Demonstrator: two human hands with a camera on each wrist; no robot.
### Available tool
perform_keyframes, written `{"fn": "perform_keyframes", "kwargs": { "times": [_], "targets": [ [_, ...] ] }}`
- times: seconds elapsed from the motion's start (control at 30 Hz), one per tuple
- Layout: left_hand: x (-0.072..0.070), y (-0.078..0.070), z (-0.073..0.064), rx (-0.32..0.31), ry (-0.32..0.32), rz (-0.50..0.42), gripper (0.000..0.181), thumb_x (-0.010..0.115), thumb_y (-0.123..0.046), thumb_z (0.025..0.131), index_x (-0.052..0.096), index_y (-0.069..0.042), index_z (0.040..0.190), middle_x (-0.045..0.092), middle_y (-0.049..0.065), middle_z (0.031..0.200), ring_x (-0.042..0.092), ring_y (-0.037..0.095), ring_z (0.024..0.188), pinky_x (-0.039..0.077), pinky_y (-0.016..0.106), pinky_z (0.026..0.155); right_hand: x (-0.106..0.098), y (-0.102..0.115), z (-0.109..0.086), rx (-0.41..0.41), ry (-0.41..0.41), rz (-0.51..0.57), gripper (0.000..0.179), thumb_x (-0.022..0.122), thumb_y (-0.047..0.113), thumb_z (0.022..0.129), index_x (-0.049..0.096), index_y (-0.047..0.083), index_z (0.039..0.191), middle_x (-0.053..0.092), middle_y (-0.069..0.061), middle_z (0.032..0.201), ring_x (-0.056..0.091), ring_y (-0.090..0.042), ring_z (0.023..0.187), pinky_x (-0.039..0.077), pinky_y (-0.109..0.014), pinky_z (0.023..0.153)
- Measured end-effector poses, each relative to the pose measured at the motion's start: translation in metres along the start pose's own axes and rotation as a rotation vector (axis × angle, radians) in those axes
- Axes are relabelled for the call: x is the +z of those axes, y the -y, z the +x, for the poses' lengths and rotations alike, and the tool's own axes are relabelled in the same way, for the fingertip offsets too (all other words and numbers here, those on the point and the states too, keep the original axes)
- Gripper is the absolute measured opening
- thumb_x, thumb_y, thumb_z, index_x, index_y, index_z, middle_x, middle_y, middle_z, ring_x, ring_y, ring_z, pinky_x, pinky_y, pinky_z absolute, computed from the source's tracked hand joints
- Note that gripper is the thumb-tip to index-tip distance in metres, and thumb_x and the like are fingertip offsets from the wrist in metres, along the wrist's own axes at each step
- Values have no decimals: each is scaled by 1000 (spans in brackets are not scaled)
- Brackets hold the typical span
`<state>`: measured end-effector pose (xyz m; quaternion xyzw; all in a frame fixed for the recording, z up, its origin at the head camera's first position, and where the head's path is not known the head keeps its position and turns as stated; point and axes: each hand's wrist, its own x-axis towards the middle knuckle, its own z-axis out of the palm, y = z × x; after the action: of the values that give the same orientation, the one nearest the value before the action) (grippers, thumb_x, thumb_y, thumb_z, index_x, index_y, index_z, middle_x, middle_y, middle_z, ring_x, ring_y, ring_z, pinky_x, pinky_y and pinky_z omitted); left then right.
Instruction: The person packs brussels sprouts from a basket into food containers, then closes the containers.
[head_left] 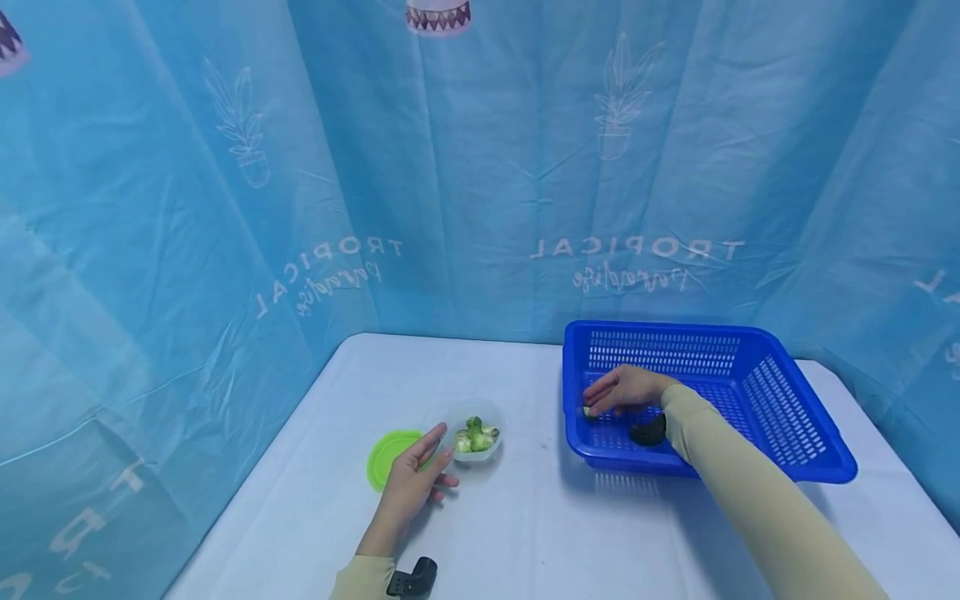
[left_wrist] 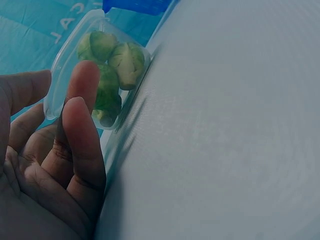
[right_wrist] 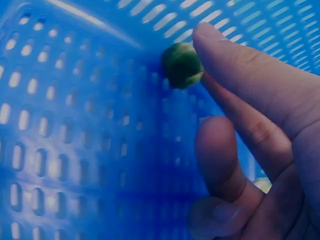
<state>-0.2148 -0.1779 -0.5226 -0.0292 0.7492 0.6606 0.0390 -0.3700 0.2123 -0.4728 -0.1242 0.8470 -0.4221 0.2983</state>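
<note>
In the head view my right hand [head_left: 628, 388] reaches into the blue plastic basket [head_left: 795, 417]. Its thumb and a finger pinch a green Brussels sprout [right_wrist: 182, 65] at their tips, near a basket corner. The other fingers curl loosely below. My left hand [head_left: 411, 479] lies beside a small clear container [head_left: 472, 457], its fingers relaxed and slightly bent, holding nothing. Several Brussels sprouts [left_wrist: 112, 62] sit in this container. Seen from the left wrist, the fingertips overlap the container's near side, with the thumb close to its rim.
A green round lid [head_left: 382, 460] lies left of the container, partly behind the left hand. The white-covered table [head_left: 517, 533] carries everything, and a blue printed curtain [head_left: 487, 208] hangs around its back and sides. A pale piece [right_wrist: 263, 185] shows behind the right fingers.
</note>
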Motion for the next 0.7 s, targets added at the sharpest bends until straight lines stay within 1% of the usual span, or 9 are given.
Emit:
{"fn": "perform_keyframes", "kwargs": {
  "times": [0.07, 0.17, 0.3, 0.4, 0.53, 0.7],
  "targets": [
    [-1, 1, 1, 0, -3, 5, 57, 65, -40, 87, 44, -30, 140, 44, 2, 147, 71, 21, 74, 55, 27, 52, 2, 0, 0, -3, 12, 5, 41, 77, 26, 78, 69, 10, 115, 72, -4, 110, 68, -12, 94, 54, -28, 67],
    [-1, 2, 2, 2, 2, -4, 56, 65, -38, 88, 45, -30, 139, 44, 2, 148, 71, 21, 74, 55, 27, 52, 3, -1, 0, 3, 7, 14, 38, 77, 22, 78, 69, 9, 114, 72, -6, 108, 69, -13, 94, 54, -28, 66],
    [-1, -13, -6, -13, 24, -23, 54, 63, -32, 90, 44, -25, 141, 42, 4, 148, 71, 26, 77, 55, 29, 54, 5, -1, -2, 7, 1, 23, 39, 78, 18, 77, 69, 8, 114, 72, -7, 110, 69, -13, 93, 55, -29, 66],
    [-1, -14, -7, -23, 31, -36, 55, 63, -30, 91, 43, -24, 141, 41, 5, 149, 71, 28, 78, 56, 31, 54, 5, -1, -2, 10, 7, 21, 39, 78, 17, 76, 69, 7, 113, 71, -7, 110, 69, -12, 91, 55, -28, 65],
    [-1, -1, 1, -6, 14, -34, 56, 65, -36, 88, 44, -28, 140, 42, 2, 149, 71, 26, 76, 55, 30, 52, 4, -2, -1, 16, 11, 16, 37, 77, 16, 77, 70, 8, 112, 72, -6, 109, 69, -12, 89, 55, -26, 63],
    [-1, 2, 2, 8, 5, -9, 58, 65, -40, 87, 44, -29, 140, 44, 3, 148, 71, 22, 74, 55, 28, 51, 3, -3, 1, 19, 12, 10, 36, 77, 16, 78, 70, 9, 112, 72, -6, 108, 68, -11, 89, 55, -26, 63]
  ]
}}
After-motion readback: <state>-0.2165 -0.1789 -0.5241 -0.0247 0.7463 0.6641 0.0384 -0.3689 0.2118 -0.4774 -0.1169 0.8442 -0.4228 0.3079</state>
